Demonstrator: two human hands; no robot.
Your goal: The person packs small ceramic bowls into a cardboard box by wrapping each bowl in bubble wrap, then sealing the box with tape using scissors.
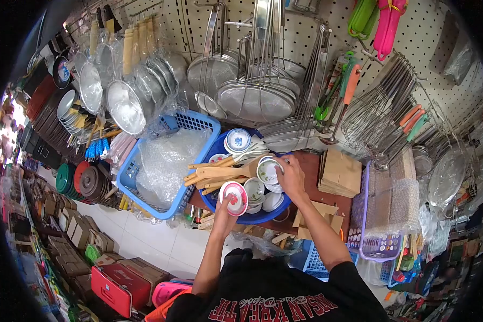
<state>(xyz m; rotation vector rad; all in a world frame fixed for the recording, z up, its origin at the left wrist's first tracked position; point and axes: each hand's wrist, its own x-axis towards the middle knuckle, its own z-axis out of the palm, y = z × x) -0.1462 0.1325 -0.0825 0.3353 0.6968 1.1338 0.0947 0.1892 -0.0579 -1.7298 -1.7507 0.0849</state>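
My left hand (225,214) grips a small saucer with a pink rim (234,196), tilted above the near edge of a blue basin (250,218). At the basin's right side, my right hand (291,176) has its fingers closed on a small dish with a green leaf pattern (268,170). Below that dish lie more stacked saucers (274,201), and beside them a white bowl with green leaves (254,188). Wooden spatulas (225,173) lie across the basin's left part. A blue-patterned saucer (238,140) sits at the back.
Left of the basin stands a light blue basket (127,174) with bubble wrap. Brown cardboard boxes (339,173) and a purple basket (364,214) are on the right. Strainers (256,102) and whisks (371,104) hang from the pegboard. A red case (121,290) lies low on the left.
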